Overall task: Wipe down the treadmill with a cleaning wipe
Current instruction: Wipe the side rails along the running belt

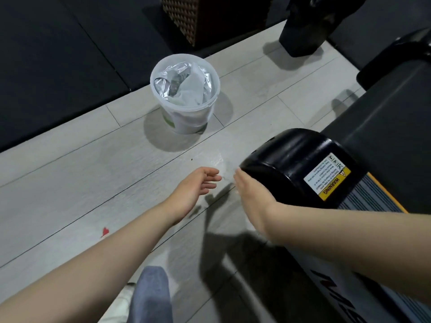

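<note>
Both hands, left and right, hung relaxed and empty at centre frame. Wipes sat in the tub above; likely soft, damp, best pinched by a corner.

Two bare forearms with no sleeves, watch or jewellery, ending in the left hand and right hand. Below the left hand, a grey-blue trouser leg above a white shoe.
</note>
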Action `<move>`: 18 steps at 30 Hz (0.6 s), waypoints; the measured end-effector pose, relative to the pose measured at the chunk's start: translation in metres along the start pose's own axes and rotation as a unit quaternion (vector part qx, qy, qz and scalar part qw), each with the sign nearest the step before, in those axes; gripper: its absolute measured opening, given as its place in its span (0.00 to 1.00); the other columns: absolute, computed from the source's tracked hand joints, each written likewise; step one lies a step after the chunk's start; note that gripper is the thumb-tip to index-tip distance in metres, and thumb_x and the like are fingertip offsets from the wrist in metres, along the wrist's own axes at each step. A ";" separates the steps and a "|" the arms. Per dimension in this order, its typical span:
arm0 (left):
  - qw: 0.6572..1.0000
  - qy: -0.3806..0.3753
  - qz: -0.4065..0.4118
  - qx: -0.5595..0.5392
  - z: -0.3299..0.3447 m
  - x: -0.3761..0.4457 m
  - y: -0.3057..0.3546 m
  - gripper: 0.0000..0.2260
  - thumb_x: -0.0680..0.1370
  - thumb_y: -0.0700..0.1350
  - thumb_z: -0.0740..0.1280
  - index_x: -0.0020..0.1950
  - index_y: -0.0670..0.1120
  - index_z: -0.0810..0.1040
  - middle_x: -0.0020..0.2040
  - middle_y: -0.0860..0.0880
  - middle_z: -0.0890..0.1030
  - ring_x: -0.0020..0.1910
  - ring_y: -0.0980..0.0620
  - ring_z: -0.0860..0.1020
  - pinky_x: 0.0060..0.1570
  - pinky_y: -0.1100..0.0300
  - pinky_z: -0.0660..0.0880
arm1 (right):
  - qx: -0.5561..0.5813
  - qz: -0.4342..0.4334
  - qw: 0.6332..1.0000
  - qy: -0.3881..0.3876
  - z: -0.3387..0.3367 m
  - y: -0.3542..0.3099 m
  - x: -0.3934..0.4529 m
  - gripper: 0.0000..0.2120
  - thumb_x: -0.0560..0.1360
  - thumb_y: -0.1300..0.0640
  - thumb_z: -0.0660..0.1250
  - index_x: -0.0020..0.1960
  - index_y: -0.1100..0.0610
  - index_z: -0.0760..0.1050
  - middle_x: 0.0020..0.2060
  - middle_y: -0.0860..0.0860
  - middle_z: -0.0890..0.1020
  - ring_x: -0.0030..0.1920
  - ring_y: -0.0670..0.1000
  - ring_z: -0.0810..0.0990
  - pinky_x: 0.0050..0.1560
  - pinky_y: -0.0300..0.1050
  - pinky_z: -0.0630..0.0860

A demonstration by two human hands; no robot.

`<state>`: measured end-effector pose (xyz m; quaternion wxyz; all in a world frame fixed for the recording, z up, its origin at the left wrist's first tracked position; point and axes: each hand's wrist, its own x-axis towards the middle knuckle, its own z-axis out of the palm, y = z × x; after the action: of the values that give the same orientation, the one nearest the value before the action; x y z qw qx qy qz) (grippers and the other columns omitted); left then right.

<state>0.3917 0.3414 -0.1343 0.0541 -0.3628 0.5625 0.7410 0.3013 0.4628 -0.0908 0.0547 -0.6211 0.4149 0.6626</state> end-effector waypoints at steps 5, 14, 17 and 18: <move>0.999 -0.017 0.024 0.043 0.019 0.007 0.003 0.16 0.81 0.38 0.52 0.56 0.51 0.77 0.56 0.52 0.82 0.58 0.51 0.79 0.61 0.57 0.73 | -0.063 -0.037 0.997 0.013 0.028 -0.018 -0.052 0.33 0.83 0.41 0.49 0.79 0.61 0.48 0.78 0.62 0.47 0.77 0.66 0.42 0.73 0.64 0.37; 0.986 0.006 0.132 0.105 0.034 0.018 0.022 0.22 0.76 0.46 0.55 0.68 0.59 0.74 0.65 0.59 0.77 0.66 0.62 0.72 0.68 0.61 0.66 | 0.053 0.154 0.982 0.097 0.011 0.001 -0.029 0.33 0.83 0.46 0.45 0.78 0.68 0.44 0.77 0.68 0.46 0.76 0.69 0.43 0.74 0.66 0.36; 0.980 -0.011 0.146 0.137 0.041 0.017 0.029 0.20 0.77 0.47 0.56 0.67 0.60 0.74 0.62 0.58 0.74 0.62 0.69 0.69 0.69 0.66 0.63 | 0.052 0.134 0.981 0.129 0.025 -0.017 -0.047 0.33 0.83 0.46 0.45 0.77 0.70 0.42 0.76 0.68 0.45 0.77 0.68 0.42 0.74 0.64 0.37; 0.975 -0.010 0.166 0.150 0.045 0.016 0.033 0.19 0.77 0.46 0.56 0.65 0.58 0.75 0.61 0.57 0.74 0.61 0.71 0.68 0.66 0.71 0.63 | 0.067 0.124 0.981 0.133 0.030 -0.020 -0.053 0.34 0.83 0.46 0.44 0.77 0.70 0.41 0.77 0.68 0.44 0.77 0.68 0.41 0.74 0.64 0.36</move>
<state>0.3421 0.3635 -0.1129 -0.0105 -0.2446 0.7189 0.6505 0.3016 0.5180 -0.0578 -0.0424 -0.6425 0.5355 0.5465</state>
